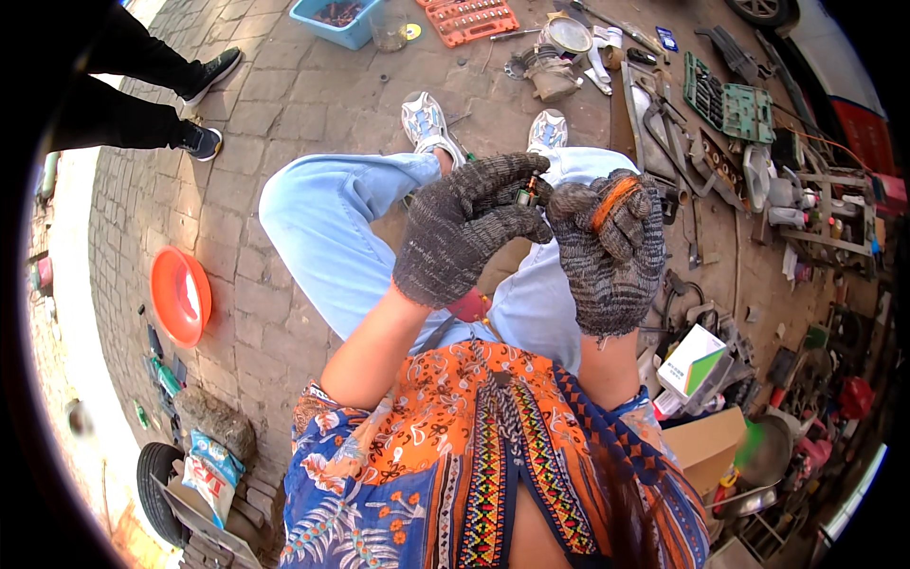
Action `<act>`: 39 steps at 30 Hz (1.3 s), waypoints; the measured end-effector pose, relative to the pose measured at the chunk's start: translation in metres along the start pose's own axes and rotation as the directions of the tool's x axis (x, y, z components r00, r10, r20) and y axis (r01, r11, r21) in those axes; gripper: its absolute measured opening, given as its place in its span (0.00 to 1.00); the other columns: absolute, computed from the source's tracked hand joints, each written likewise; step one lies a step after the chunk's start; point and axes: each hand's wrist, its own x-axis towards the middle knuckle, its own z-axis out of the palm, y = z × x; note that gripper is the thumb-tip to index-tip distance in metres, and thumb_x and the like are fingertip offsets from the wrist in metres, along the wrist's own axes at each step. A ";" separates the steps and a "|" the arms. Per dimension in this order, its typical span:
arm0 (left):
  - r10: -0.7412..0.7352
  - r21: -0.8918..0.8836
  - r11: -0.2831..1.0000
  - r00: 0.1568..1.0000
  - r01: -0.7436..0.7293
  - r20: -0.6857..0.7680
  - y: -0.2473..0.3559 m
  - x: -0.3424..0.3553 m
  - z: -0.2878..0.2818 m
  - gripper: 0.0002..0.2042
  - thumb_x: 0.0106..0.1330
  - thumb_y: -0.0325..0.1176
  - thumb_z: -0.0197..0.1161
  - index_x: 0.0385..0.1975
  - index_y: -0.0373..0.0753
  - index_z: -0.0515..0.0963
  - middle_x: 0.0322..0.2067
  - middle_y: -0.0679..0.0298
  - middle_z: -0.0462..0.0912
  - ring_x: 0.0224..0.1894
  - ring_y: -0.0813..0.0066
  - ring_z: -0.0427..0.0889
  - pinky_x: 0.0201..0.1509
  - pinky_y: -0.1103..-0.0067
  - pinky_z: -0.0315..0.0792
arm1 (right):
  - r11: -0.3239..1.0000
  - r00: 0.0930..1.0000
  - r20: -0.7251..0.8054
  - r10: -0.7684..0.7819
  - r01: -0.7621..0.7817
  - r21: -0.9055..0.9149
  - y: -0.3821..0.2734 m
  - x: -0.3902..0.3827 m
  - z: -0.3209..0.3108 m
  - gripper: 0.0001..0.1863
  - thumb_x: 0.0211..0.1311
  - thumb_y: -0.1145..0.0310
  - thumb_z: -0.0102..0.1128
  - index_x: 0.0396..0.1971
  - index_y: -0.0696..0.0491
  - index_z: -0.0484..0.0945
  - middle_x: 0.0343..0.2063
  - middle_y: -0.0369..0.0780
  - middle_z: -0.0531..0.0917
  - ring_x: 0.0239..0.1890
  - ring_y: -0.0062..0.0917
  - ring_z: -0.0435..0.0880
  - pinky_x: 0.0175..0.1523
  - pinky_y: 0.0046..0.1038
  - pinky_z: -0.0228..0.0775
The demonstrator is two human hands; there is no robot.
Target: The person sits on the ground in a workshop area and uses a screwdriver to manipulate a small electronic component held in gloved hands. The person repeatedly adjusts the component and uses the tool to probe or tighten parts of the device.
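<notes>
Both hands wear dark grey knitted gloves and are raised over my lap, close together. My left hand [469, 228] pinches a small green-and-metal part [528, 195] between its thumb and fingers; its exact kind is too small to tell. Just right of it, my right hand [611, 251] is turned palm up with the fingers curled in. An orange streak [616, 204] crosses those curled fingers, and I cannot tell whether it is fibre or colour on the glove. Whatever the right fingers may hold is hidden.
An orange basin [180, 296] stands on the paving at left. Ahead are a blue tub [334, 28] and an orange socket case [469, 19]. Tools, metal parts and a green tool case [728, 100] crowd the right, near a white box [695, 360]. Another person's legs [133, 109] stand far left.
</notes>
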 end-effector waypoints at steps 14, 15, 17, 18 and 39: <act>0.160 0.107 0.981 0.987 -0.159 -0.003 -0.005 -0.006 -0.005 0.23 0.49 0.23 0.66 0.49 0.35 0.73 0.28 0.72 0.69 0.28 0.84 0.69 0.31 0.86 0.67 | 0.986 0.995 -0.083 -0.062 0.073 0.148 -0.007 0.004 0.022 0.15 0.66 0.66 0.46 0.19 0.52 0.66 0.10 0.29 0.58 0.10 0.14 0.53 0.63 0.45 0.60; 0.233 0.247 0.943 0.972 -0.225 -0.006 -0.004 -0.008 -0.001 0.22 0.48 0.22 0.66 0.48 0.36 0.74 0.27 0.73 0.69 0.26 0.85 0.68 0.30 0.86 0.65 | 0.990 0.997 -0.055 -0.062 0.069 0.125 -0.007 0.004 0.020 0.15 0.67 0.65 0.46 0.19 0.52 0.66 0.10 0.29 0.58 0.10 0.15 0.53 0.63 0.44 0.60; 0.434 0.457 0.813 0.899 -0.360 -0.063 -0.004 -0.009 0.013 0.18 0.46 0.19 0.68 0.40 0.36 0.79 0.24 0.74 0.70 0.24 0.87 0.66 0.26 0.87 0.59 | 0.995 0.998 0.004 -0.064 0.063 0.082 -0.007 0.003 0.017 0.15 0.67 0.65 0.46 0.19 0.51 0.66 0.10 0.29 0.57 0.10 0.15 0.53 0.63 0.43 0.59; 0.492 0.537 0.749 0.869 -0.388 -0.060 -0.002 -0.010 0.014 0.17 0.46 0.22 0.69 0.39 0.37 0.79 0.23 0.71 0.71 0.23 0.83 0.67 0.27 0.85 0.61 | 0.996 0.998 0.009 -0.058 0.058 0.063 -0.007 0.003 0.018 0.15 0.67 0.64 0.45 0.19 0.51 0.67 0.10 0.29 0.57 0.10 0.15 0.53 0.63 0.43 0.59; 0.737 0.871 0.136 0.636 -0.472 0.229 -0.005 0.001 0.020 0.15 0.45 0.30 0.70 0.37 0.44 0.81 0.22 0.65 0.79 0.21 0.69 0.74 0.24 0.75 0.68 | 0.920 0.960 -0.162 -0.230 0.160 -0.358 -0.001 -0.012 0.008 0.08 0.66 0.63 0.49 0.33 0.52 0.70 0.21 0.33 0.71 0.18 0.16 0.67 0.46 0.26 0.73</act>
